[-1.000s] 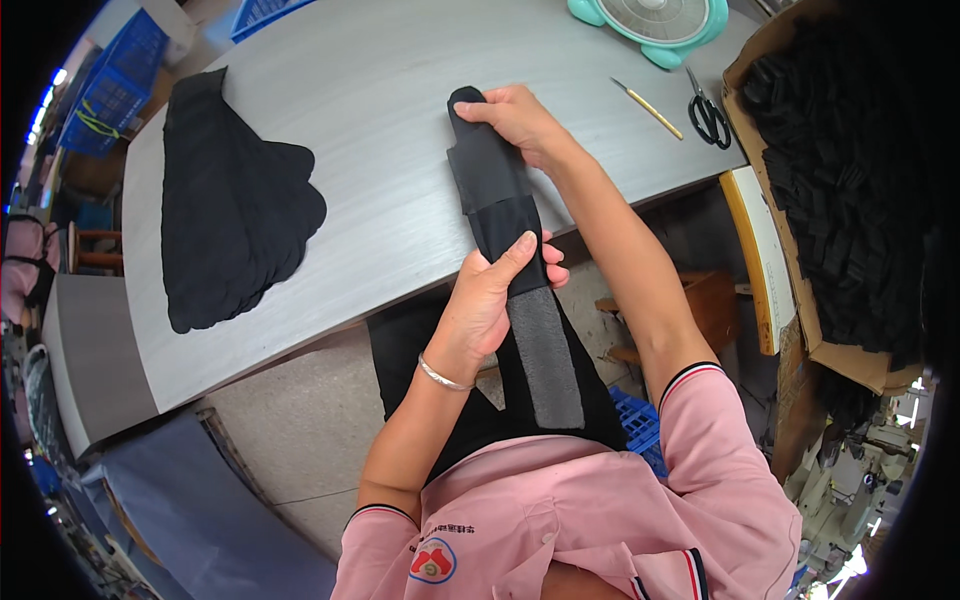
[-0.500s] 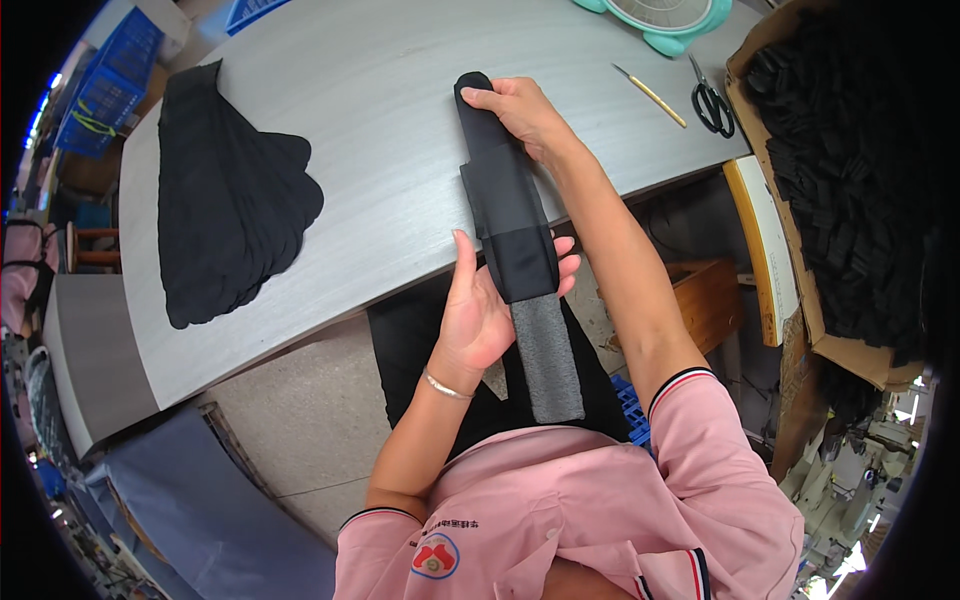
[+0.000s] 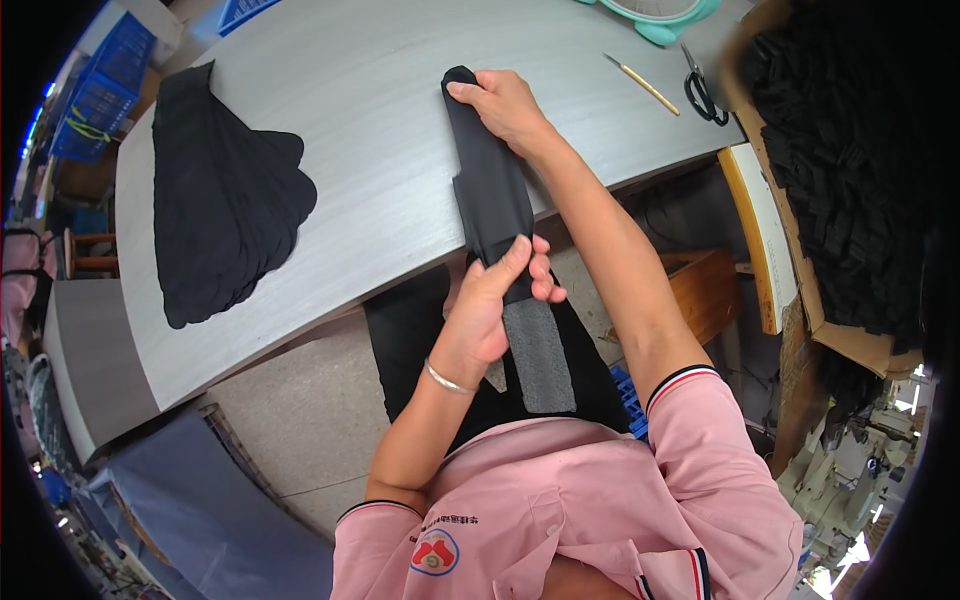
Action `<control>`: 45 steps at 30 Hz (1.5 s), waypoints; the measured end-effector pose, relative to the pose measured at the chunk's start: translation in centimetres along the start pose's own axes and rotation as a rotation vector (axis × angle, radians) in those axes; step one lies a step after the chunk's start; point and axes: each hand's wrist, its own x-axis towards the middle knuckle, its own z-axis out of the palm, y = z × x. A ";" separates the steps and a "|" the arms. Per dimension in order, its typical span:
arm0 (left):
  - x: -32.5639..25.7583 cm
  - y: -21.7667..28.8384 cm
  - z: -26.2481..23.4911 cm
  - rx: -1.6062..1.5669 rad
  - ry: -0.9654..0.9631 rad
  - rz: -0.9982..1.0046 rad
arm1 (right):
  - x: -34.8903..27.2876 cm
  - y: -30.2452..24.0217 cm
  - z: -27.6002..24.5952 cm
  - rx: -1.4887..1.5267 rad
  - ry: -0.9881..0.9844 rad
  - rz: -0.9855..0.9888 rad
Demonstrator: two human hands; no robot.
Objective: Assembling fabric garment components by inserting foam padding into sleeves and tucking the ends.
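A long black fabric strap [image 3: 490, 185] is stretched between my hands over the table's front edge. At its far, rounded end, my right hand [image 3: 512, 108] pinches it, thumb on top. My left hand [image 3: 490, 305] is closed around the near part, thumb pressed on top and fingers curled from beneath. A wider black sleeve-like layer covers the strap's middle. From below my left hand a grey fuzzy strip [image 3: 540, 358] sticks out and hangs over my lap. Left of the strap, a fanned stack of black fabric pieces [image 3: 225, 210] lies on the table.
On the grey table [image 3: 370, 130], a thin pointed tool with a wooden handle [image 3: 648, 88] and black-handled scissors [image 3: 706, 100] lie at the right. Beyond them stands a cardboard box [image 3: 850, 345] full of black pieces. A teal-rimmed round object [image 3: 665, 28] is at the back; a blue basket [image 3: 108, 85] stands far left.
My left hand has gone from spread fingers under the strap to a closed grip, its thumb now on top. My right hand keeps hold of the far end, slightly farther left.
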 end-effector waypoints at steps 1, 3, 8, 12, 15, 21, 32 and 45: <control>-0.8 -0.6 0.2 0.062 0.015 -0.003 | -0.1 -0.1 0.0 -0.022 0.011 0.013; -2.6 -1.9 0.4 0.075 0.041 -0.027 | -0.2 -0.4 0.0 -0.039 0.021 0.024; -3.7 -2.3 -0.2 0.148 0.022 -0.053 | -0.2 -0.2 -0.1 -0.066 0.043 0.021; -2.6 -1.7 -0.5 -0.225 -0.147 -0.048 | -0.1 -0.8 -0.4 0.098 -0.005 0.091; -1.2 -1.5 -0.9 -0.209 -0.074 -0.043 | -0.5 -1.4 -0.2 0.099 -0.033 0.123; 0.9 -0.3 -0.3 -0.155 -0.095 -0.031 | -0.6 -1.1 -0.3 0.106 -0.010 0.093; -0.7 -1.0 -0.5 0.040 0.037 0.031 | -0.9 -0.2 0.6 -0.349 0.150 -0.195; -3.3 -2.1 0.6 0.114 0.084 -0.102 | -1.1 0.0 -0.6 -0.336 0.163 -0.217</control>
